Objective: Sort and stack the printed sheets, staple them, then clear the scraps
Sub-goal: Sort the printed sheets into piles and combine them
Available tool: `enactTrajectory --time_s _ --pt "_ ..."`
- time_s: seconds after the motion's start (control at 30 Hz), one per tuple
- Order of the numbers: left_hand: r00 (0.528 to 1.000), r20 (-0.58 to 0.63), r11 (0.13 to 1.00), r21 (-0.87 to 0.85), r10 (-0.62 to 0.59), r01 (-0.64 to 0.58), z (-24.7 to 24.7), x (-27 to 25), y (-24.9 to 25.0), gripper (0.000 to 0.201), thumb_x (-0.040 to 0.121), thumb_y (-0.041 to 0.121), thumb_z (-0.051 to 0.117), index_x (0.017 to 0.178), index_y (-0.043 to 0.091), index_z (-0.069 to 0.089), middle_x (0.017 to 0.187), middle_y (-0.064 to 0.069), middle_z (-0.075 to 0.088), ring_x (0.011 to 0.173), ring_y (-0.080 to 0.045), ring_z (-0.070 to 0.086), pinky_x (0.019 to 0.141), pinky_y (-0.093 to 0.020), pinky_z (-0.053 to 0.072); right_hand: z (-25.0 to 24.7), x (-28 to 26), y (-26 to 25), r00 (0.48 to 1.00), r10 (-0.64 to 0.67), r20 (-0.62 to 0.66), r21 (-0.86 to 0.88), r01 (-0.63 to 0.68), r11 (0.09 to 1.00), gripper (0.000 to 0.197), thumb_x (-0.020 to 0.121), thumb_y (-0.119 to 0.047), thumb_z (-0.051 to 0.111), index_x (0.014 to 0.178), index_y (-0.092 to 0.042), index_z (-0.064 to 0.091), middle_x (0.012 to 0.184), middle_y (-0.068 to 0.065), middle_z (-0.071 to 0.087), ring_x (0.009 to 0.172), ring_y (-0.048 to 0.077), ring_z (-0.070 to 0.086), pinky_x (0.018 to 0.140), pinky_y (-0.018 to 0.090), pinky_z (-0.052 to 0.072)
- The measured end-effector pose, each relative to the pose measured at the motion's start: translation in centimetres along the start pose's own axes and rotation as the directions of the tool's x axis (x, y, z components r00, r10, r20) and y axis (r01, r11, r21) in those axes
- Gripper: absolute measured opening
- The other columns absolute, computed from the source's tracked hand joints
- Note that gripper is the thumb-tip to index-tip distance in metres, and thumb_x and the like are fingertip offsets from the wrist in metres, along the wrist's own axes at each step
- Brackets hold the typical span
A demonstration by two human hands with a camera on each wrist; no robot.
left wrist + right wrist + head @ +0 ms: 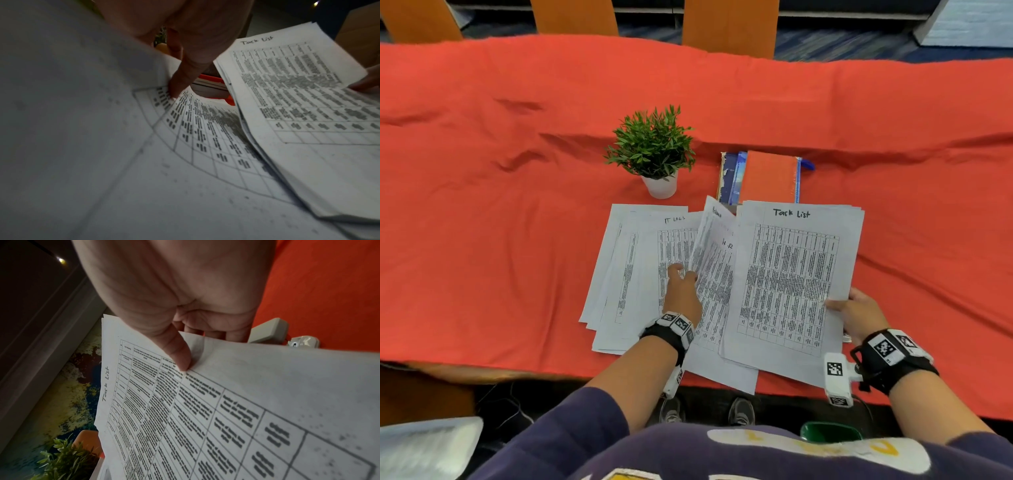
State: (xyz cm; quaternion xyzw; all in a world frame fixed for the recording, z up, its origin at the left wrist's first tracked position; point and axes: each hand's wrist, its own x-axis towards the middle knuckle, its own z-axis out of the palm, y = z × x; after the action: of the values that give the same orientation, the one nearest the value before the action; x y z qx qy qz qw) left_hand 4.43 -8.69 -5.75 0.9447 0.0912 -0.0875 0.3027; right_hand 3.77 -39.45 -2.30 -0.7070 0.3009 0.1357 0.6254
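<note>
Printed sheets lie in piles on the red tablecloth (pixel 517 240). The left pile (pixel 633 260) is headed "IT Logs". My left hand (pixel 681 287) pinches the edge of one sheet (pixel 710 236) and lifts it, curled, off the middle pile (pixel 717 298); the thumb (pixel 179 84) lies on that raised sheet (pixel 61 81). My right hand (pixel 858 313) holds the "Task List" stack (pixel 791 274) at its right edge, tilted up. The thumb (pixel 176 353) is on top of that stack (pixel 226 402) and the fingers are underneath. A grey stapler-like object (pixel 267 331) lies beyond the right hand.
A potted plant (pixel 654 150) stands just behind the piles, with a stack of books and an orange notebook (pixel 767 176) to its right. Some sheets overhang the table's front edge (pixel 722 377). Orange chairs (pixel 729 24) stand at the far side.
</note>
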Motion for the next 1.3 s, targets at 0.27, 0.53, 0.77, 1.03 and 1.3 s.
enactTrajectory --time_s 0.27,0.53,0.77,1.03,1.3 --pt "0.974 0.012 0.921 -0.324 -0.226 0.218 -1.9 -0.1 0.3 0.057 0.095 0.006 0.048 0.146 0.018 0.025 0.112 0.001 0.052 0.091 -0.017 0.055 0.081 -0.03 0.049 0.4 0.6 -0.4 1.0 -0.01 0.0 0.007 0.01 1.0 0.034 0.085 0.005 0.058 0.113 -0.013 0.065 0.114 0.015 0.068 0.104 0.036 0.065 0.099 0.054 0.047" --pt "0.975 0.046 0.825 -0.526 -0.218 0.209 -3.9 -0.4 -2.5 0.025 0.095 0.014 0.057 0.119 0.009 0.06 0.098 -0.002 0.063 0.09 -0.024 0.061 0.06 -0.02 0.043 2.2 1.4 -0.9 0.997 0.006 0.077 0.079 -0.012 0.997 0.039 0.086 0.012 0.054 0.119 -0.006 0.061 0.124 0.024 0.062 0.111 0.038 0.061 0.104 0.053 0.043" --pt "0.988 0.136 0.75 -0.645 -0.074 0.146 -5.4 -2.0 -2.0 0.025 0.092 0.026 0.062 0.116 0.02 0.063 0.115 0.005 0.068 0.108 -0.012 0.064 0.102 -0.036 0.047 6.5 1.1 -2.2 0.99 -0.005 0.14 0.17 -0.02 0.985 0.039 0.088 0.013 0.049 0.126 0.004 0.054 0.127 0.025 0.059 0.114 0.038 0.059 0.106 0.051 0.041" --pt "0.957 0.281 0.635 -0.728 -0.07 0.26 -7.0 -3.2 -1.5 0.021 0.098 0.037 0.049 0.116 0.033 0.059 0.118 0.009 0.065 0.103 -0.011 0.064 0.086 -0.027 0.052 10.0 -0.2 -3.9 0.98 -0.153 0.128 0.021 0.151 0.988 0.043 0.085 0.014 0.054 0.117 -0.011 0.041 0.107 0.014 0.061 0.088 0.025 0.061 0.087 0.044 0.052" --pt "0.979 0.162 0.747 -0.635 -0.121 0.197 -8.4 -2.7 -2.8 0.03 0.096 0.025 0.056 0.125 0.021 0.054 0.116 0.011 0.061 0.107 -0.011 0.058 0.087 -0.023 0.043 14.1 -1.8 -4.2 0.944 -0.209 0.257 -0.042 0.227 0.973 0.043 0.086 0.005 0.059 0.12 -0.019 0.046 0.113 0.005 0.064 0.098 0.021 0.065 0.088 0.042 0.054"
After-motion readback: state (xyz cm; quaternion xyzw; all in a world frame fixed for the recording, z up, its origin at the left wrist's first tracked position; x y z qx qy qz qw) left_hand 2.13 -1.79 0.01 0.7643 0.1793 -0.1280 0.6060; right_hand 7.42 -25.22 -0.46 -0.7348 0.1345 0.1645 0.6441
